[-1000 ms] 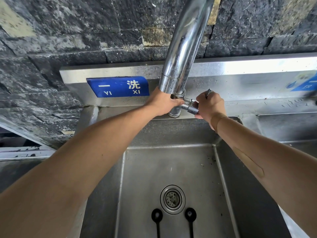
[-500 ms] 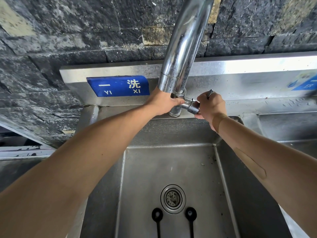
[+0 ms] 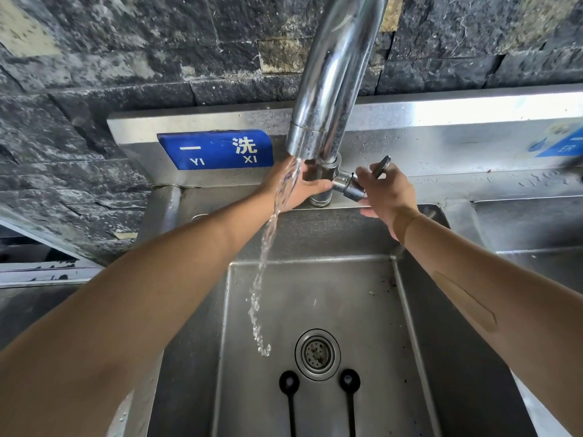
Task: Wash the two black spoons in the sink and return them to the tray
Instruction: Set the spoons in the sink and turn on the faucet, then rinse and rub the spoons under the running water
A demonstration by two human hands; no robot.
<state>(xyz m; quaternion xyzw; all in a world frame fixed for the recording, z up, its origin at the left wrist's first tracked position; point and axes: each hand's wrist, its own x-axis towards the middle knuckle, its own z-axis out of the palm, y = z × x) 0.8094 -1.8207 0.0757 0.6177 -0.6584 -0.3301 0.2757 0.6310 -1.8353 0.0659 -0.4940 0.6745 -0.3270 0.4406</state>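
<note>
Two black spoons lie side by side on the sink floor just below the drain, the left spoon [image 3: 289,392] and the right spoon [image 3: 349,389], bowls toward the drain and handles running off the bottom edge. My left hand [image 3: 301,187] grips the base of the chrome faucet [image 3: 328,89]. My right hand [image 3: 385,192] holds the tap lever [image 3: 380,165] at the faucet's side valve, fingers loosened around it. A stream of water [image 3: 265,263] falls from the spout into the sink, landing left of the drain. No tray is in view.
The steel sink basin [image 3: 419,357] has a round drain [image 3: 317,354] in its middle. A blue sign [image 3: 217,149] sits on the steel backsplash, under a dark stone wall. A second basin [image 3: 530,234] adjoins on the right.
Water has started pouring from the spout; before, none flowed. My right hand has turned the lever and its fingers have opened somewhat. My left hand stays on the faucet base.
</note>
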